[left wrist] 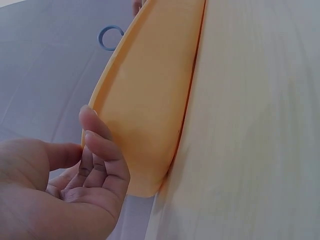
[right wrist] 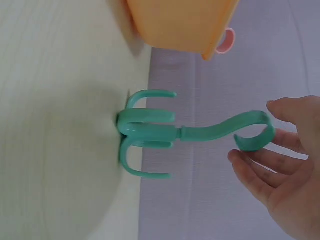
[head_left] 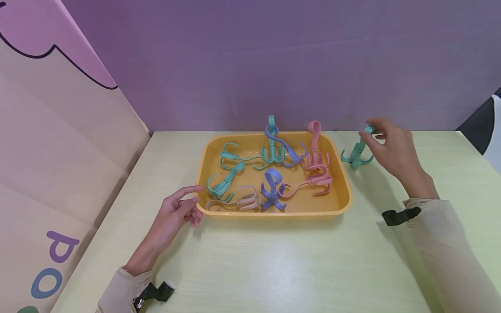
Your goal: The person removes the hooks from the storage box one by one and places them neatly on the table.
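Note:
A yellow tray [head_left: 274,215] stands on the table, with my left hand [head_left: 181,208] at its left end. Thumb and fingers of that hand pinch the tray's rim, as the left wrist view shows. To the right of the tray, a green multi-prong hook [head_left: 357,153] stands upright, its prongs down on the tabletop. My right hand [head_left: 395,150] holds its curled top between thumb and fingers. In the right wrist view the hook's loop [right wrist: 255,132] lies between the thumb and the other fingers.
Inside the tray lie several more hooks: green [head_left: 225,184], blue [head_left: 272,191], pink [head_left: 315,152] and beige [head_left: 246,202]. A few tops rise above the rim. A purple backdrop [head_left: 274,65] stands behind the table [head_left: 274,265], and a printed panel [head_left: 58,152] at the left.

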`<move>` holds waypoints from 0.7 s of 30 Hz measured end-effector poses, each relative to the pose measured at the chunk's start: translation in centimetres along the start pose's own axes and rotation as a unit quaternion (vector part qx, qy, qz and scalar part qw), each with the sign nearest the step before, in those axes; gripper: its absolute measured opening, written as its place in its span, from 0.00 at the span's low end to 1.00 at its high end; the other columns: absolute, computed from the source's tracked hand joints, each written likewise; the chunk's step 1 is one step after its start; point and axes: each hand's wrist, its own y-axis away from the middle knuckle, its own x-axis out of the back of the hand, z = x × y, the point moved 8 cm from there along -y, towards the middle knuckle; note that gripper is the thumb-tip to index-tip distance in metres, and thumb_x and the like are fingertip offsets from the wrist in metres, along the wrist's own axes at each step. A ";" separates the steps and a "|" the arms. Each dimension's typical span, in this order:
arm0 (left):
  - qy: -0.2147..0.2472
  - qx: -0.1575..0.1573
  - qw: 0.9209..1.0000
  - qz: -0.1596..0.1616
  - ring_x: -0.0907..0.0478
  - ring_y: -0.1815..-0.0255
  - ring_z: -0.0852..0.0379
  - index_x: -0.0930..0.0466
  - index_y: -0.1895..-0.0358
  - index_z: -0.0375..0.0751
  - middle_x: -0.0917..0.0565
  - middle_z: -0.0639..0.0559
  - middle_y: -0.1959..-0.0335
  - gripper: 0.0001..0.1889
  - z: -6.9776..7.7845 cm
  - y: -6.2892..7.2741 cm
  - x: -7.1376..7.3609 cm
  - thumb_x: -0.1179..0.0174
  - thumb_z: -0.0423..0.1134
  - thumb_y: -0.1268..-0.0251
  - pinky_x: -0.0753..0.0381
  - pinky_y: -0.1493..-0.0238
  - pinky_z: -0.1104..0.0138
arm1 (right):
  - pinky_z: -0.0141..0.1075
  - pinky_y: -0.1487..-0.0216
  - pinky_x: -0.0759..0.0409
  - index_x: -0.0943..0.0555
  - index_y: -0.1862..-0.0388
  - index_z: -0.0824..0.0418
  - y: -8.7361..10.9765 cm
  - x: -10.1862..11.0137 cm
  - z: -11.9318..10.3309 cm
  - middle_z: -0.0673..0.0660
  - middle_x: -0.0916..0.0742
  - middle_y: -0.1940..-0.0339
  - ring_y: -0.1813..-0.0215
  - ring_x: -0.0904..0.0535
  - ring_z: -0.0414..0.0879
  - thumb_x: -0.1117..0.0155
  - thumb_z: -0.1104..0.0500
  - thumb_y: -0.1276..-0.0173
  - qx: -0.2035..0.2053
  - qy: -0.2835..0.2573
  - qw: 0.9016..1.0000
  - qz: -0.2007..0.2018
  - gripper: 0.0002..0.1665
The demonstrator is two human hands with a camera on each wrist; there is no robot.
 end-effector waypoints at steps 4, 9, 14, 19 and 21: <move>-0.002 0.000 1.000 -0.001 0.20 0.76 0.56 0.32 0.32 0.32 0.16 0.47 0.76 0.22 0.0 0.0 0.0 0.47 0.39 0.22 0.17 0.70 0.67 | 0.55 0.42 0.24 0.24 0.38 0.70 0.0 0.5 -0.7 0.70 0.18 0.43 0.44 0.22 0.68 0.42 0.52 0.24 0.001 -0.001 1.000 0.003 0.25; -0.004 -0.004 1.000 -0.002 0.21 0.76 0.56 0.31 0.32 0.33 0.16 0.47 0.76 0.22 0.0 0.1 0.0 0.47 0.39 0.22 0.17 0.71 0.67 | 0.63 0.43 0.27 0.23 0.38 0.69 0.0 1.1 -2.0 0.70 0.18 0.41 0.43 0.23 0.70 0.41 0.54 0.25 0.017 0.008 1.000 0.013 0.24; -0.004 -0.006 1.000 -0.003 0.21 0.77 0.56 0.31 0.32 0.32 0.16 0.47 0.76 0.22 0.1 0.1 0.0 0.47 0.39 0.22 0.17 0.71 0.67 | 0.64 0.42 0.28 0.23 0.37 0.68 0.0 1.2 -3.5 0.69 0.19 0.40 0.44 0.23 0.71 0.41 0.54 0.25 0.029 0.007 1.000 0.007 0.24; -0.003 -0.004 1.000 -0.003 0.21 0.77 0.55 0.32 0.32 0.32 0.16 0.42 0.75 0.22 0.1 0.1 -0.1 0.47 0.39 0.22 0.17 0.71 0.67 | 0.63 0.44 0.27 0.22 0.38 0.68 0.4 1.4 -5.4 0.69 0.19 0.41 0.45 0.23 0.70 0.40 0.54 0.25 0.048 0.013 0.999 0.006 0.24; -0.002 -0.004 1.000 -0.004 0.21 0.77 0.55 0.32 0.32 0.31 0.17 0.40 0.75 0.22 0.1 0.1 -0.1 0.47 0.39 0.22 0.17 0.71 0.67 | 0.62 0.44 0.26 0.22 0.38 0.68 0.5 1.4 -6.3 0.69 0.18 0.41 0.45 0.22 0.69 0.39 0.55 0.26 0.059 0.016 0.998 0.006 0.23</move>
